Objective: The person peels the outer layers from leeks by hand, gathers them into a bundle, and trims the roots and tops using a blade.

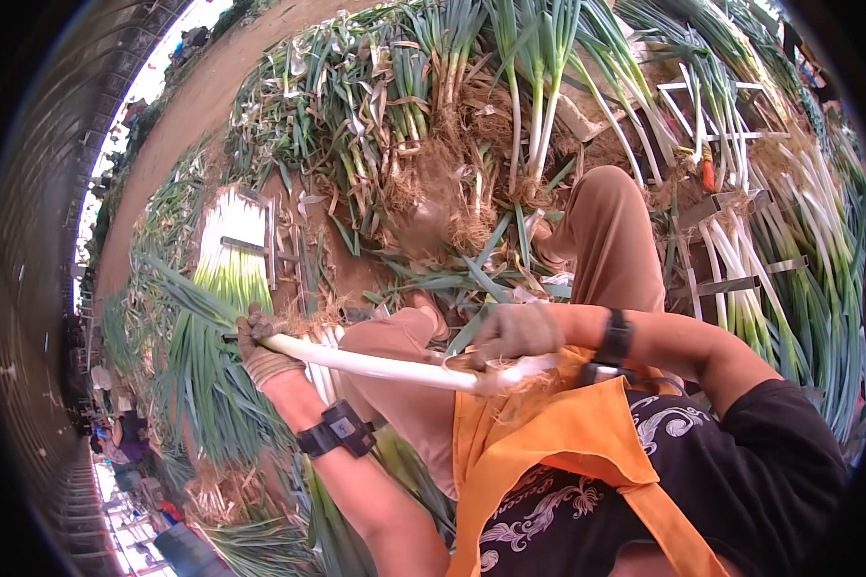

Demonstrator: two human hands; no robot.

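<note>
A long green onion (385, 367) stretches across my lap, with its green leaves to the left and its white stalk to the right. My left hand (263, 348), in a dirty glove, is closed around it where white turns to green. Over the root end is my gloved right hand (518, 333), blurred by motion, its fingers curled in. Whatever those fingers pinch is hidden, though loose brownish skin shows beside them. An orange apron (568, 428) lies beneath the stalk's right end.
Unpeeled green onions with dry roots (452, 183) are heaped ahead of me. A metal rack (271, 240) at left holds clean white stalks. More metal frames (731, 286) with onions stand at right. Loose leaves (491, 279) litter the ground by my feet.
</note>
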